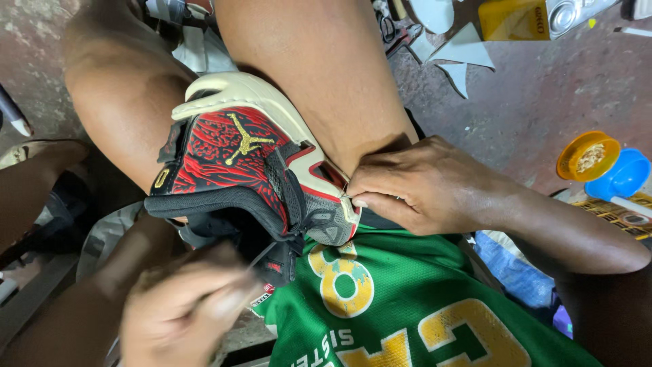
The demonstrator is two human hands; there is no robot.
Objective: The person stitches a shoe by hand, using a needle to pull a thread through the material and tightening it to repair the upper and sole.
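A red, black and cream high-top sneaker [251, 170] is wedged sole-up between my bare knees. My right hand [428, 187] presses against its toe end, thumb and fingers pinched on the seam between the upper and the cream sole. My left hand [183, 309] is low in front, blurred, with its fingers closed around a thin thread [260, 256] that runs up into the shoe's opening. My green jersey [401, 306] with yellow lettering fills the bottom of the view.
On the concrete floor to the right sit an orange lid [587, 155] holding pale bits and a blue tub [621, 175]. A yellow box [513, 19] and pale cut scraps [465, 51] lie at the top right. Another shoe [30, 153] lies at the left.
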